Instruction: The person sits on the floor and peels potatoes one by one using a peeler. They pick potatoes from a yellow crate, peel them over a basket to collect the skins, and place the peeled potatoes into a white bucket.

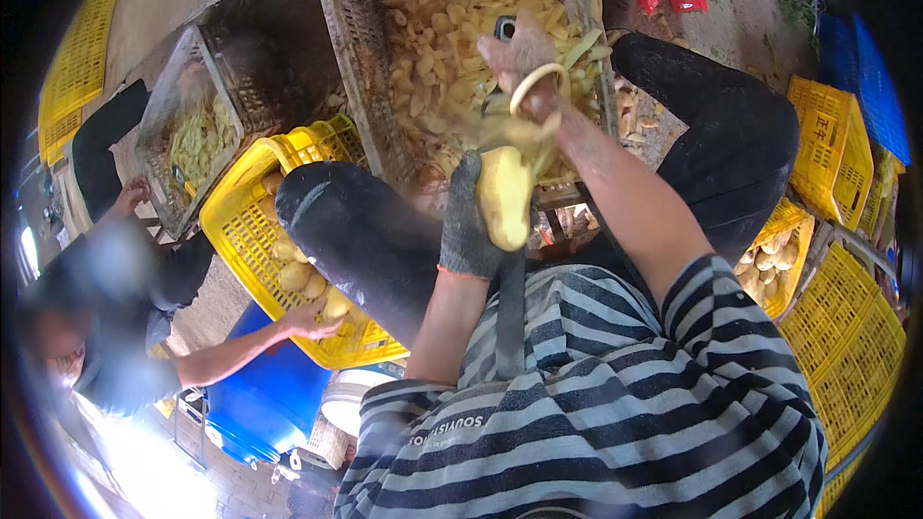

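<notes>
A pale, mostly peeled potato (506, 196) is held in my left hand (470, 220), which wears a dark grey knit glove. Beyond it, my bare right hand (525, 58), with a cream bangle (539, 86) at the wrist, is closed around a dark-handled tool (505, 27); the tool's working end is blurred, so its kind is unclear. Blurred peel strips (523, 128) hang between the tool and the potato. Beneath both hands stands a worn plastic crate (357, 65) heaped with potato peelings (440, 72).
At left a yellow crate (245, 259) holds potatoes (294, 277); a co-worker's hand (314, 321) reaches into it. Another crate of peelings (204, 133) stands beyond. A blue barrel (270, 389) is lower left. Yellow crates (826, 151) line the right side, one holding potatoes (771, 267).
</notes>
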The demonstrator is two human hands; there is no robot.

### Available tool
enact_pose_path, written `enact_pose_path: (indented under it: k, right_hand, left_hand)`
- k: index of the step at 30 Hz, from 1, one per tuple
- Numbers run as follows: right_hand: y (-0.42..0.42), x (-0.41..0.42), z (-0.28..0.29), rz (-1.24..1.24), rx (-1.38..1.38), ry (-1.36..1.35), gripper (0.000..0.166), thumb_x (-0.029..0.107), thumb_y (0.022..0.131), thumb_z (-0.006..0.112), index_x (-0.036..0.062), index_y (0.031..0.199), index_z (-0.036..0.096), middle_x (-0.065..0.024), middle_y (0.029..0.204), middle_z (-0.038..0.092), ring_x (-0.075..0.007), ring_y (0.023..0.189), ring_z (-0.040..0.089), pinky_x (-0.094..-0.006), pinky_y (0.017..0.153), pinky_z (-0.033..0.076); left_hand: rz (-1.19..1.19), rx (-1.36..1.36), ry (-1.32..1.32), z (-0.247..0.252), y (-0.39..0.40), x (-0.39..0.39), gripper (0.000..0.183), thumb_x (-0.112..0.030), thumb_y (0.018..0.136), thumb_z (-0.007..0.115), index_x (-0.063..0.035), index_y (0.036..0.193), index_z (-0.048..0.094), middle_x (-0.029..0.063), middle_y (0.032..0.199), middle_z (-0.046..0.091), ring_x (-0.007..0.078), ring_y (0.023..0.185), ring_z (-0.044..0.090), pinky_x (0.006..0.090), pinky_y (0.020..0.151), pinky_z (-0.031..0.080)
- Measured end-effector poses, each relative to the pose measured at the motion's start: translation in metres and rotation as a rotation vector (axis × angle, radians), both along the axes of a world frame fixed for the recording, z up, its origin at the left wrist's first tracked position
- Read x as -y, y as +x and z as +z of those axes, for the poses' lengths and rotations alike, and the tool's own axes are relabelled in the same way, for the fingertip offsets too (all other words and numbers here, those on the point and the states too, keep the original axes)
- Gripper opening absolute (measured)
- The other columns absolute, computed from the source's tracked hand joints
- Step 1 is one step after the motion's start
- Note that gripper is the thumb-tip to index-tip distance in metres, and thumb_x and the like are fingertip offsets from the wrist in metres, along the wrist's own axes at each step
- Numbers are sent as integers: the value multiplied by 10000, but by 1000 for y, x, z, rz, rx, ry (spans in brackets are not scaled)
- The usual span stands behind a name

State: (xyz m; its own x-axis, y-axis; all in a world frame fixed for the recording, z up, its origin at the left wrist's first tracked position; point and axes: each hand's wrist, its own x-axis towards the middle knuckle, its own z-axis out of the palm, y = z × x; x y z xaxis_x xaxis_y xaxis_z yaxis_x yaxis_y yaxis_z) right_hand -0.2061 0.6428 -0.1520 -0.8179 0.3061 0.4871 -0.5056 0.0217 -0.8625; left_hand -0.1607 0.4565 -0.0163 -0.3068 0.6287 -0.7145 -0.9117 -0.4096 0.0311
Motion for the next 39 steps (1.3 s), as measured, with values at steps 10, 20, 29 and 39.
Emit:
enact_pose_path:
  k: [10, 20, 29, 39]
  right_hand:
    - [25, -5, 90, -102, 793, -462, 531, 445, 762, 678, -33, 945, 539, -100, 750, 569, -218, 649, 550, -355, 594, 469]
    - [47, 69, 119, -283, 647, 358, 336, 339, 782, 660, 39, 809, 511, -50, 696, 551, -169, 622, 539, -335, 490, 415]
    - [-35, -11, 33, -618, 686, 145, 243, 194, 757, 642, 60, 617, 495, -45, 532, 504, -128, 404, 417, -293, 344, 342]
    - [13, 41, 119, -318, 569, -362, 499, 449, 676, 759, 117, 561, 405, 60, 485, 380, -73, 407, 358, -242, 337, 290]
  left_hand:
    - [79, -58, -20, -19, -18, 16, 479, -486, 860, 511, -82, 1112, 565, 104, 991, 641, 273, 864, 626, 421, 750, 527]
    - [95, -183, 20, -39, -24, 15, 519, -463, 860, 546, -57, 1181, 510, 113, 1099, 600, 244, 963, 603, 385, 857, 501]
    - [115, -20, -54, 2, -18, 6, 392, -390, 878, 555, -48, 1066, 587, 102, 966, 657, 216, 831, 647, 331, 726, 552]
    - [8, -191, -113, -6, -18, 5, 456, -442, 865, 558, -55, 1104, 541, 89, 879, 620, 201, 733, 616, 318, 631, 533]
